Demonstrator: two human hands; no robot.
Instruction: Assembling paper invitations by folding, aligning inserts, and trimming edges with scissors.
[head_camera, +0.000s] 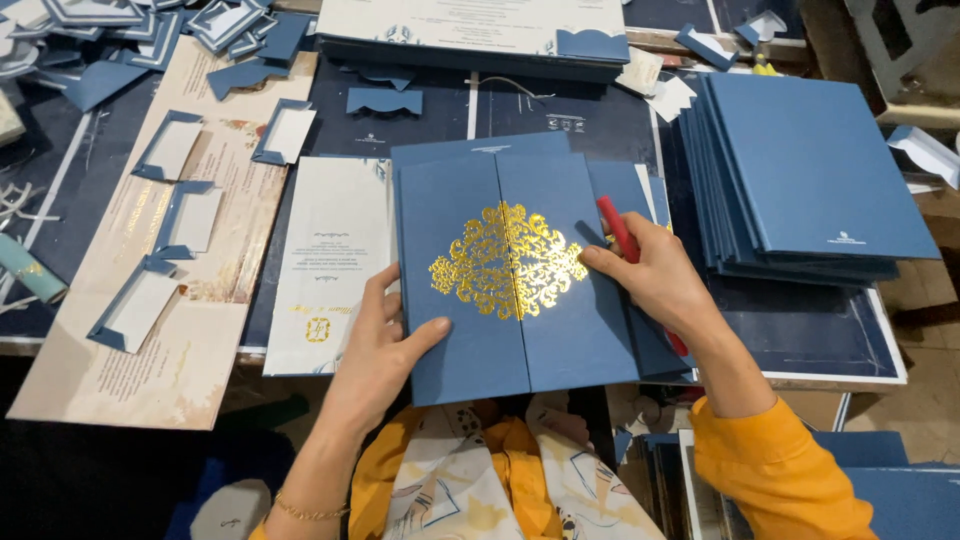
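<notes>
A blue gatefold card (470, 330) with a gold ornamental crest across its two closed flaps lies in front of me on the work table. My left hand (385, 345) grips its lower left edge, thumb on the front cover. My right hand (650, 275) rests on the card's right flap and holds a red stick-shaped tool (618, 228) that points up and away. More blue covers lie beneath the card.
A fanned stack of blue covers (810, 170) sits to the right. A white printed insert (335, 265) lies to the left, beside long beige sheets with small blue-edged pockets (170, 145). A flat box (470, 35) and cut blue scraps crowd the far edge.
</notes>
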